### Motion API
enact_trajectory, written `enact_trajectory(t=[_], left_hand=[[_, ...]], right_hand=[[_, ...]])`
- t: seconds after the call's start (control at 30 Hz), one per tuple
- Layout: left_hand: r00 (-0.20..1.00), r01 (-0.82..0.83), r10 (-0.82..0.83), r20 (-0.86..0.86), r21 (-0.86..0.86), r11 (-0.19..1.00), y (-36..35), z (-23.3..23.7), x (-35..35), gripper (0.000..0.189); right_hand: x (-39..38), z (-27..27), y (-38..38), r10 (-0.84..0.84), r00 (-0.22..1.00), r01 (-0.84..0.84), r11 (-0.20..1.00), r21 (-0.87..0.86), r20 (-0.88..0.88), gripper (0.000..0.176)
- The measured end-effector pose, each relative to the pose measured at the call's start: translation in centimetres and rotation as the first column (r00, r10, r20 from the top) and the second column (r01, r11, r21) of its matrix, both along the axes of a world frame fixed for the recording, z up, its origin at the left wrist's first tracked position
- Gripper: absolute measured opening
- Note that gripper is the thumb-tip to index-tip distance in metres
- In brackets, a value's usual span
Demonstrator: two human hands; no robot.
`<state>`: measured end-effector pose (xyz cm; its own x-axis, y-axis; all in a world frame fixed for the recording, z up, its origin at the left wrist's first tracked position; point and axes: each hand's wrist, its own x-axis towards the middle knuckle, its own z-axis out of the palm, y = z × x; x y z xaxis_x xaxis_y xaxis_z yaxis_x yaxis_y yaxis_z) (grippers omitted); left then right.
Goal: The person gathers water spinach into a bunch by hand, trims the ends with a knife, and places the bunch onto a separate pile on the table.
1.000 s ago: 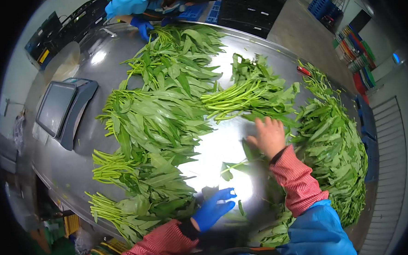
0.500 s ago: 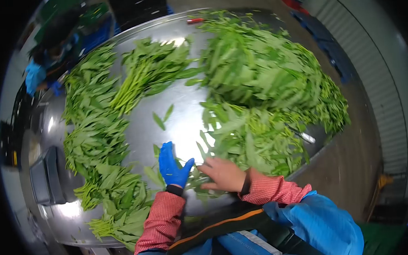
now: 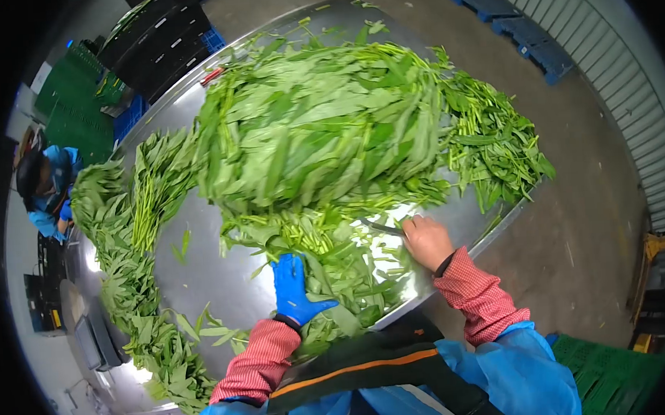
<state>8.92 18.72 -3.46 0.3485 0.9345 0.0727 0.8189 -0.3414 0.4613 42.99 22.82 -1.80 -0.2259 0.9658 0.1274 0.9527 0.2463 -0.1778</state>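
Observation:
My left hand [image 3: 295, 292], in a blue glove, lies palm down on loose leafy greens [image 3: 347, 278] near the front of the metal table. Its fingers are stretched out and its thumb points to the right. Bare and closed, my right hand [image 3: 428, 242] grips a knife [image 3: 382, 227], whose dark blade points left over cut stems. The fingers hide the knife's handle. Just beyond both hands rises a large heap of long-leaved green vegetables [image 3: 321, 125], its stem ends facing me.
Bunched greens [image 3: 120, 249] line the table's left side, and more stems [image 3: 490, 139] lie at the right edge. A red-handled tool [image 3: 210, 76] rests at the far rim. Another person [image 3: 49, 185] stands at left. Black crates [image 3: 158, 44] and blue pallets [image 3: 527, 39] are beyond.
My right hand has moved right and now holds the knife that lay on the table. The left hand has shifted slightly onto the greens. The view has turned to the right.

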Motion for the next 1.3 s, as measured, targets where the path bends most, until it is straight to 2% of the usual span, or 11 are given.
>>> enact_trajectory(t=[0.23,0.4,0.5,0.57,0.67,0.83,0.9,0.97,1.07,1.13,1.3], left_hand=[[0.959,0.210,-0.259,-0.114,-0.329,0.921,3.2,1.4,16.8,0.114],[0.807,0.588,-0.509,0.300,-0.331,0.738,8.5,-4.4,26.7,0.113],[0.800,0.592,-0.466,0.378,-0.371,0.716,13.9,-3.6,35.5,0.114],[0.801,0.539,-0.485,0.352,-0.072,0.839,17.2,-4.7,41.1,0.112],[0.891,0.399,-0.314,0.329,-0.233,0.887,22.1,-1.2,48.6,0.106],[0.921,0.364,-0.366,0.134,0.042,0.931,20.3,1.6,48.0,0.085],[0.807,0.567,-0.587,0.064,0.192,0.801,16.8,0.5,43.1,0.063],[0.761,0.639,-0.424,0.491,-0.460,0.616,12.7,4.1,37.0,0.042],[0.592,0.791,-0.759,0.271,-0.014,0.612,7.1,1.0,25.4,0.033],[0.742,0.667,-0.640,0.200,-0.317,0.674,4.6,3.6,19.4,0.031],[0.969,0.232,-0.188,0.163,-0.312,0.921,0.2,5.2,12.8,0.030]], right_hand=[[14.5,6.0,0.3,-0.393,0.453,0.277,0.915,-0.292,-0.801,0.015],[20.6,5.3,-0.3,-0.423,0.085,0.427,0.834,-0.350,-0.902,0.016],[20.3,5.1,-2.1,-0.401,0.042,0.516,0.793,-0.323,-0.915,0.016],[19.7,4.5,-2.9,-0.386,0.024,0.556,0.772,-0.309,-0.922,0.016],[18.5,5.2,-3.2,-0.383,-0.034,0.539,0.771,-0.340,-0.923,0.016],[17.1,7.6,-0.7,-0.251,0.220,0.526,0.844,-0.102,-0.943,0.015],[16.2,8.1,0.6,-0.246,0.366,0.397,0.914,-0.088,-0.898,0.014],[14.4,8.0,2.4,-0.118,0.596,0.263,0.963,0.054,-0.794,0.014],[10.0,6.9,3.7,0.133,0.744,-0.130,0.990,0.053,-0.654,0.014],[6.5,3.6,4.0,0.302,0.806,-0.324,0.945,0.048,-0.509,0.015],[-1.8,0.8,6.4,0.535,0.743,-0.549,0.831,0.091,-0.402,0.018]])
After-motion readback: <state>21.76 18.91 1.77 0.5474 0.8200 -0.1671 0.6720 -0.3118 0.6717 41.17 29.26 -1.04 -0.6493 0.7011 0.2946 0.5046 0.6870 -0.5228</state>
